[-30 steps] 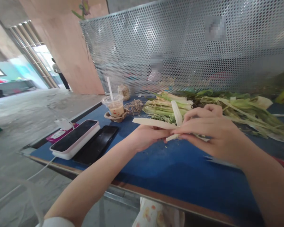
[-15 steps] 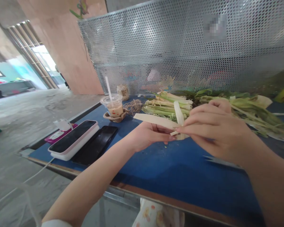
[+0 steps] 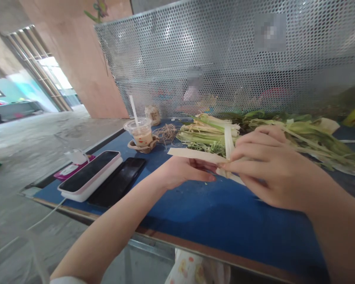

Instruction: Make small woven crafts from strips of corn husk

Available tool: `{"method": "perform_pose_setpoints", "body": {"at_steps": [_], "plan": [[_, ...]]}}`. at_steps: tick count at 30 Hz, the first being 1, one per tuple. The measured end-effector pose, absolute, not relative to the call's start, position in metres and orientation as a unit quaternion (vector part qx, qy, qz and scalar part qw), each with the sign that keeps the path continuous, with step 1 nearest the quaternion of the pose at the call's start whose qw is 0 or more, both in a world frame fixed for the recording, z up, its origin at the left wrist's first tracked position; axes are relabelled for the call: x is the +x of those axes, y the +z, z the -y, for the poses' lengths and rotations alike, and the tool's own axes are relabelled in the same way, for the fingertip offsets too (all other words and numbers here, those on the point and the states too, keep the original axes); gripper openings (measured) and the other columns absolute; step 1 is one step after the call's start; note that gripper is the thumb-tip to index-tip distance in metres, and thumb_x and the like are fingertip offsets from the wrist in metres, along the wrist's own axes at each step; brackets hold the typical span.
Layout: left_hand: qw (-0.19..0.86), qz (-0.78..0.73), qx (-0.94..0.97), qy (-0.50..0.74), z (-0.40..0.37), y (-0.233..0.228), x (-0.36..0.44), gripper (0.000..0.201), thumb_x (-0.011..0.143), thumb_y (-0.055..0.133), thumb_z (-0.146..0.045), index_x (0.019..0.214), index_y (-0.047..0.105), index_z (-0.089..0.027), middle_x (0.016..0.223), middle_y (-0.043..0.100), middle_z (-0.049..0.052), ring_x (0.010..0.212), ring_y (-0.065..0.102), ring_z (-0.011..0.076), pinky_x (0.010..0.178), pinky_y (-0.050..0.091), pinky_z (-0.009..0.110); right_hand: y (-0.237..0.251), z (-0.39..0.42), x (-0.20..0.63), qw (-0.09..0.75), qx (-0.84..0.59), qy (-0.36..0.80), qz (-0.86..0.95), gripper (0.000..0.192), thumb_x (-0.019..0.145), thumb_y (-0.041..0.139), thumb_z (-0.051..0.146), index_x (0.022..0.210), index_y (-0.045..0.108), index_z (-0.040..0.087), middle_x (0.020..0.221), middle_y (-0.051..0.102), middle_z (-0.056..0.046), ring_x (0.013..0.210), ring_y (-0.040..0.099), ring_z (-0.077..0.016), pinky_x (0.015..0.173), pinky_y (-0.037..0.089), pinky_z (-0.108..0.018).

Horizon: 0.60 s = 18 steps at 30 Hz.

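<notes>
Both my hands hold pale leaf strips (image 3: 195,154) a little above the blue table (image 3: 213,217). My left hand (image 3: 183,172) pinches the long flat strip that points left. My right hand (image 3: 269,167) grips the crossing point, where a second strip (image 3: 228,144) stands upright between my fingers. Part of the strips is hidden under my right hand.
A pile of green and pale leaves (image 3: 284,134) lies behind my hands. Left on the table are a white-cased phone (image 3: 90,175), a black phone (image 3: 121,182), a plastic cup with a straw (image 3: 140,134), a twine bundle (image 3: 166,132) and a jar (image 3: 153,114). A perforated metal screen (image 3: 225,59) backs the table.
The upright strip has shifted right and now stands steeper. My right hand has slid slightly lower over the crossing; my left hand keeps its pinch on the flat strip.
</notes>
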<state>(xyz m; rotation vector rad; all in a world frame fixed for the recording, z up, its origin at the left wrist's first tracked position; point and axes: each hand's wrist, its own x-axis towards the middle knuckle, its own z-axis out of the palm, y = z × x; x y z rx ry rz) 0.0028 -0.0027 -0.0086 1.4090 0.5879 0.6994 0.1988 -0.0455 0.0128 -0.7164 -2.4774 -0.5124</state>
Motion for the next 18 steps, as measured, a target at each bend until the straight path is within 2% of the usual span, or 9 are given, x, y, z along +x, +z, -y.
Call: {"method": "perform_pose_setpoints", "body": {"at_steps": [8, 11, 14, 16, 18], "plan": [[0.628, -0.293, 0.651, 0.31, 0.004, -0.006, 0.0, 0.026, 0.055, 0.07, -0.005, 0.08, 0.07, -0.012, 0.072, 0.069, 0.003, 0.066, 0.061, 0.0116, 0.062, 0.05, 0.021, 0.01, 0.046, 0.191, 0.275, -0.273, -0.135, 0.912, 0.021, 0.081, 0.046, 0.011, 0.082, 0.063, 0.024, 0.08, 0.062, -0.002, 0.085, 0.051, -0.02, 0.079, 0.034, -0.042], [0.604, -0.288, 0.659, 0.343, 0.003, -0.005, 0.0, 0.017, 0.056, 0.07, -0.006, 0.072, 0.07, -0.012, 0.064, 0.067, 0.001, 0.056, 0.057, 0.009, 0.054, 0.048, 0.019, 0.009, 0.045, 0.189, 0.285, -0.292, -0.086, 0.909, 0.021, 0.081, 0.047, 0.015, 0.095, 0.059, 0.024, 0.09, 0.06, -0.004, 0.094, 0.05, -0.0217, 0.085, 0.035, -0.043], [0.604, -0.283, 0.645, 0.373, 0.003, -0.004, 0.0, 0.012, 0.056, 0.07, -0.007, 0.067, 0.069, -0.012, 0.057, 0.064, 0.0, 0.05, 0.054, 0.0078, 0.046, 0.044, 0.018, 0.006, 0.044, 0.187, 0.377, -0.358, 0.0, 0.854, 0.04, 0.081, 0.051, 0.027, 0.12, 0.042, 0.024, 0.111, 0.052, -0.008, 0.106, 0.046, -0.0241, 0.09, 0.037, -0.042], [0.616, -0.284, 0.63, 0.379, 0.003, -0.004, 0.001, 0.012, 0.056, 0.07, -0.007, 0.067, 0.069, -0.012, 0.054, 0.062, -0.001, 0.049, 0.053, 0.0074, 0.044, 0.042, 0.017, 0.0, 0.041, 0.188, 0.455, -0.42, 0.083, 0.781, 0.057, 0.079, 0.053, 0.039, 0.128, 0.03, 0.023, 0.121, 0.044, -0.012, 0.109, 0.045, -0.0252, 0.087, 0.041, -0.041], [0.624, -0.284, 0.622, 0.379, 0.002, -0.005, 0.0, 0.015, 0.055, 0.071, -0.008, 0.069, 0.069, -0.012, 0.059, 0.064, 0.0, 0.051, 0.054, 0.0076, 0.043, 0.04, 0.016, -0.008, 0.036, 0.189, 0.485, -0.46, 0.16, 0.727, 0.069, 0.074, 0.056, 0.046, 0.131, 0.024, 0.022, 0.124, 0.041, -0.013, 0.108, 0.047, -0.0261, 0.082, 0.046, -0.04]]}}
